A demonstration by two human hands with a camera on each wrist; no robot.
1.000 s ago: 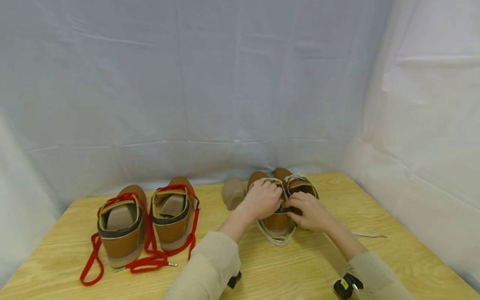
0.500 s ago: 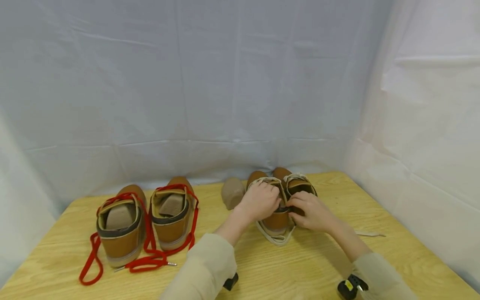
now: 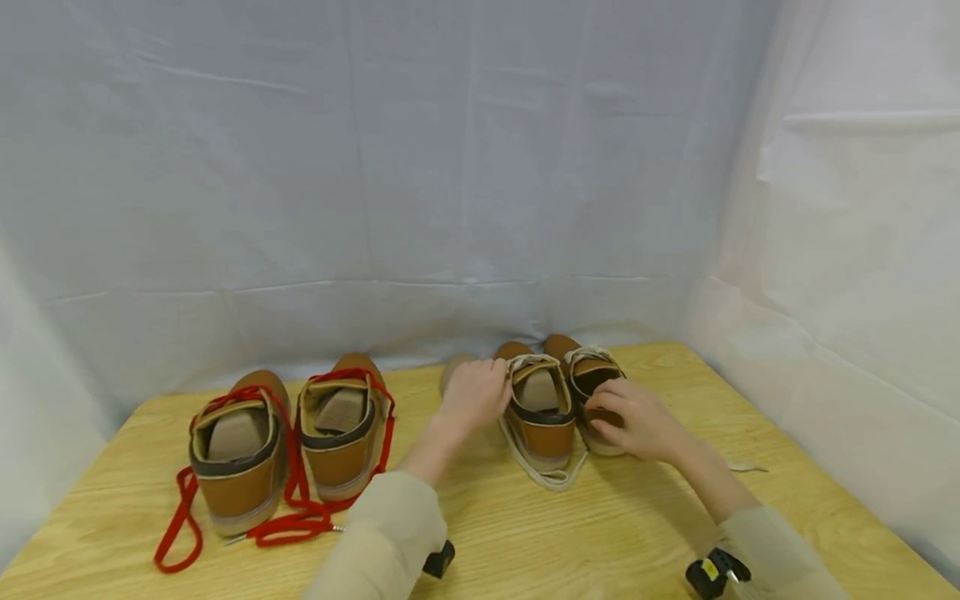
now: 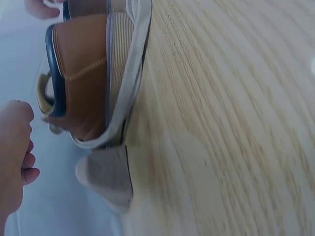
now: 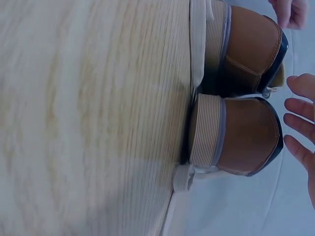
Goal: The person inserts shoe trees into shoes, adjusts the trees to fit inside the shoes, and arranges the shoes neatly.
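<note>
Light wooden table (image 3: 615, 533), visible grain. On it: pair of tan shoes with red laces (image 3: 292, 442) at left, laces trailing over the surface; pair of tan shoes with cream laces (image 3: 558, 400) right of centre; beige insert (image 4: 106, 174) beside them.

Light is bright, even and soft, with only faint shadows under the shoes (image 3: 542, 408) on the table (image 3: 600, 533). The head view is sharp but bows at its edges. Both wrist views are blurred and pale.

Left hand (image 3: 474, 393) hides most of the shoe insert (image 3: 450, 372); right hand (image 3: 637, 421) covers the right shoe's (image 3: 592, 375) heel.
</note>
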